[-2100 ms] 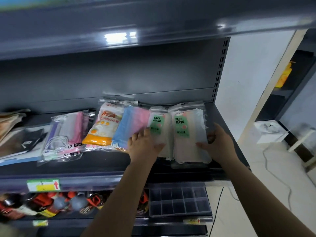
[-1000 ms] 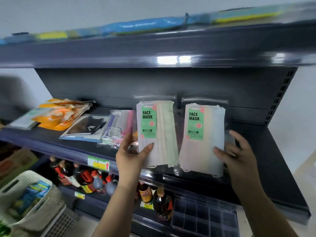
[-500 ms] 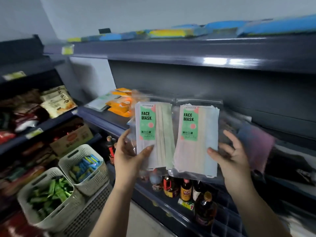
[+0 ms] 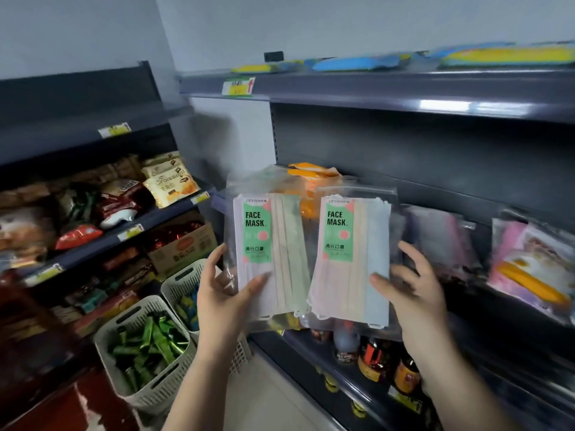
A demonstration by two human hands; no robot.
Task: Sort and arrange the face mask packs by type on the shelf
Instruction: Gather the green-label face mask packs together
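Two mask packs are held up side by side in front of the shelf (image 4: 466, 188), each upright with its green "FACE MASK" label facing the camera. The left hand (image 4: 222, 293) grips the left pack (image 4: 269, 253) at its lower left corner, thumb lying across the front and fingers curled behind. The right hand (image 4: 410, 290) grips the right pack (image 4: 351, 259) at its lower right edge, thumb on the front, fingers spread behind. The packs' inner edges nearly touch; both sit above the hands and off the shelf.

The shelf is dark grey metal with a perforated upright at its far left end. On it, right of the hands, lie a blurred purple pack (image 4: 441, 241) and a pink pack with an orange print (image 4: 535, 269); an orange pack (image 4: 311, 172) shows behind the held ones. Bottles (image 4: 376, 359) stand on the lower shelf. To the left, another rack (image 4: 77, 141) holds snack bags, and white slotted baskets (image 4: 146, 346) sit on the floor near it.

The held packs are clear, glossy plastic sleeves, flat and rectangular, showing pleated pastel masks inside.
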